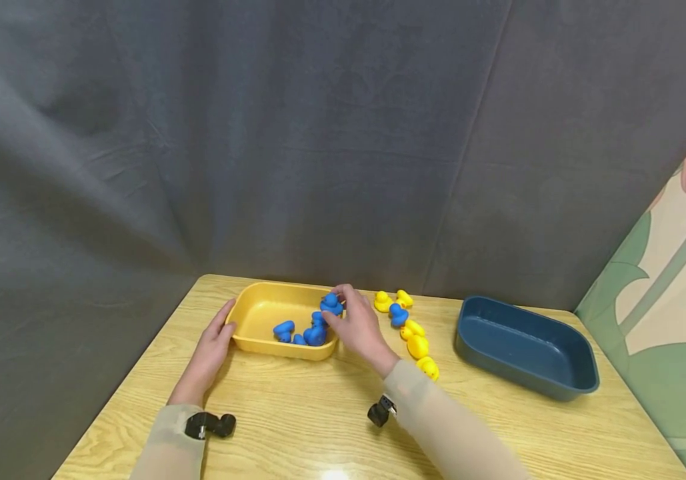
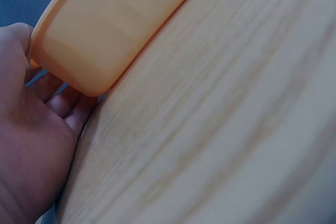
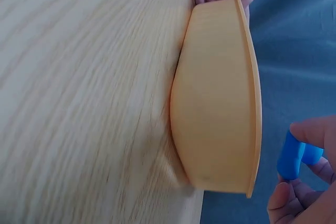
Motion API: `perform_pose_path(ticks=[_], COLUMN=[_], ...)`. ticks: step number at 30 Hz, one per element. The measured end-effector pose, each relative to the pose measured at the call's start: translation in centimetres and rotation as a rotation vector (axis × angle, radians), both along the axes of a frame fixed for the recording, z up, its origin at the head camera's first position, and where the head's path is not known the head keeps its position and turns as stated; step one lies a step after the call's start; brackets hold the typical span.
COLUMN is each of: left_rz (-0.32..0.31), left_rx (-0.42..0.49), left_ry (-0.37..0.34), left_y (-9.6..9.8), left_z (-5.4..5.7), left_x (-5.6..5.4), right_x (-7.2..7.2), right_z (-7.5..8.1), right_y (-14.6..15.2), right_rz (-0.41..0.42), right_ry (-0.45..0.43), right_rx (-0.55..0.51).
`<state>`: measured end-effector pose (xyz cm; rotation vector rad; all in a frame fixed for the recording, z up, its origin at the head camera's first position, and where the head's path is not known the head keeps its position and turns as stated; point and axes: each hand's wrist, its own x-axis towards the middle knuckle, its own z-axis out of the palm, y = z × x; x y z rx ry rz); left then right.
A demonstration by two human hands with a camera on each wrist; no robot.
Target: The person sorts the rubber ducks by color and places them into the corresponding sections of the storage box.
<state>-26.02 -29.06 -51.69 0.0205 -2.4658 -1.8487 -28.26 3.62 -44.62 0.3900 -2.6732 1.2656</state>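
Observation:
A yellow tray sits at the back left of the table with several blue rubber ducks lying toward its right end. My left hand grips the tray's left end, thumb at the rim and fingers along the outer wall. Over the tray's right end, my right hand pinches a blue rubber duck between thumb and fingers. In the right wrist view that duck is held up past the level of the rim. The tray's inside is hidden in both wrist views.
Right of the tray runs a loose line of several yellow rubber ducks with one blue duck among them. A dark blue tray stands farther right. Behind the wooden table hangs a grey curtain.

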Motion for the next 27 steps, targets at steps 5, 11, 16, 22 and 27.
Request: perform_pose_path(ticks=[5,11,16,22,27], left_rz=[0.0,-0.003,-0.002,0.002,0.004], left_rx=[-0.006,-0.012,-0.025,-0.024,-0.039], left_ry=[0.004,0.001,-0.004,-0.001,0.005], left_y=[0.1,0.0,0.0,-0.1,0.0], left_z=[0.1,0.0,-0.2,-0.3,-0.3], left_x=[0.1,0.0,0.0,-0.1,0.0], right_x=[0.4,0.9,1.1,1.2,1.3], right_z=[-0.1,-0.3,-0.6,-0.9,-1.0], right_y=[-0.9,-1.9,-2.4,-2.4,-2.2], right_rz=[0.034,0.08,0.105,0.136,0.143], right_ry=[0.001,-0.006,0.006,0.041,0.051], right_rx=[-0.013,-0.006,0.005,0.008,0.0])
